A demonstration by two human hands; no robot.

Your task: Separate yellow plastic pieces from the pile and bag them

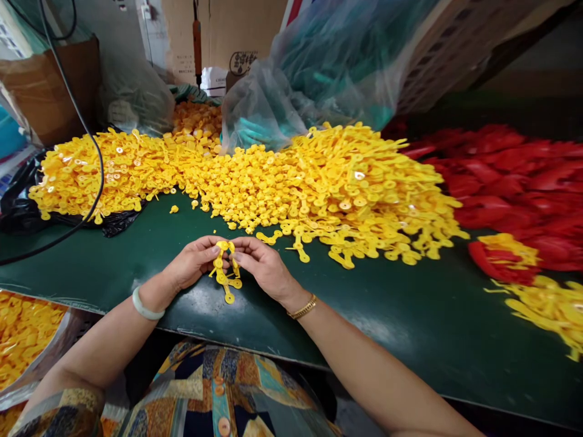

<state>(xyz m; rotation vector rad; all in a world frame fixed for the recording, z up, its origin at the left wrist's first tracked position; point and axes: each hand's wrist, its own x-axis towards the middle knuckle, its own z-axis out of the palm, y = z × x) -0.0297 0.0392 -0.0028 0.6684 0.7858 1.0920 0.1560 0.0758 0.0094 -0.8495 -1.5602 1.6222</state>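
Both hands meet over the near part of the green table, pinching a jointed yellow plastic piece (221, 273) made of small links with round ends. My left hand (194, 264) grips its upper left side between thumb and fingers. Opposite it, my right hand (262, 264) has thumb and fingers closed on the upper right side. The lower links dangle free beneath the fingers. Behind the hands lies a broad heap of small round yellow parts (255, 188), which runs into a pile of long yellow links (364, 194) on the right.
More yellow links (104, 170) lie at the left, on black plastic, with a dark cable (98, 152) looping over them. Red parts (510, 182) are piled at the right. A clear bag (328, 79) stands behind. An orange tool (197, 48) hangs at the back.
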